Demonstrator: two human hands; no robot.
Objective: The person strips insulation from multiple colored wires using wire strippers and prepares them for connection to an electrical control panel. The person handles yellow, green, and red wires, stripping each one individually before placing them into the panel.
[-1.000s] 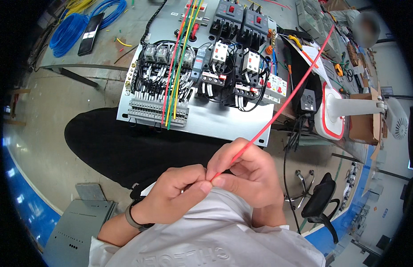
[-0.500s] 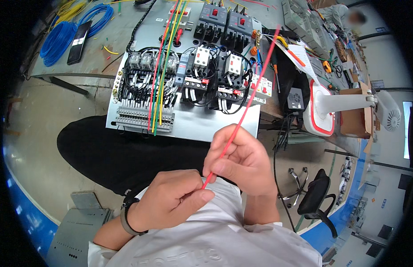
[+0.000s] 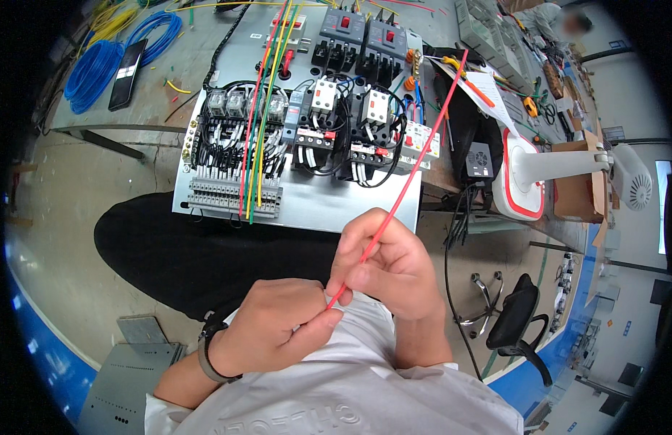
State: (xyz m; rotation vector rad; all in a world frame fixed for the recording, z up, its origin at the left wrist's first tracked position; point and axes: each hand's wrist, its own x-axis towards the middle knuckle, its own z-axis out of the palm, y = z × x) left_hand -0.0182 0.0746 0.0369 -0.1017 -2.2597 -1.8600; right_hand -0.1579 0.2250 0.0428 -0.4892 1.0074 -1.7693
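Note:
A straight red wire (image 3: pixel 408 180) slants up and to the right from between my two hands. My left hand (image 3: pixel 281 328) is closed on its lower end in front of my shirt. Just to the right, my right hand (image 3: pixel 388 270) pinches the same wire a little higher, between thumb and fingers. Beyond the hands lies a metal mounting plate (image 3: pixel 307 205) carrying relays, contactors, breakers and a grey terminal strip (image 3: pixel 234 199). Several loose red, green and yellow wires (image 3: pixel 261 138) lie lengthwise over its left half, apart from my hands.
On the bench at the left are a blue wire coil (image 3: pixel 92 76) and a black phone (image 3: pixel 128 75). A white and red fan (image 3: pixel 523 177) stands at the right, near a cardboard box (image 3: pixel 579 190). A black chair (image 3: pixel 516 313) is on the floor; another person sits far right.
The red wire's upper tip has shifted slightly right and down as the wire tilts a little more. Both hands keep their grip and have barely moved.

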